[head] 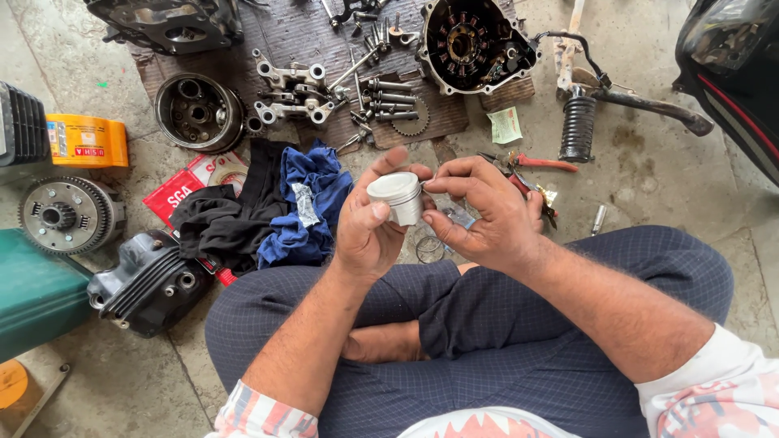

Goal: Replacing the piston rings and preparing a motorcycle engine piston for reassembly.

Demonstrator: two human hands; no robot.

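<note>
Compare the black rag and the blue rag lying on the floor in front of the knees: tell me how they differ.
The black rag lies nearer the dark finned engine cover at the left; the blue rag lies nearer the left hand, which holds a silver piston. The black rag is plain and stretches up toward the metal parts; the blue rag carries a pale patch and is bunched tighter. Both are crumpled, touch each other, and lie on the concrete floor.

Single head-worn cam, looking steeply down from the person's own eye line at crossed legs and the concrete floor (649,178) ahead. Close range: hands (438,215) sit near frame centre, forearms enter from the bottom edge. Top of frame reaches the mat (284,32) of engine parts; no second view, so no overlap.
</note>
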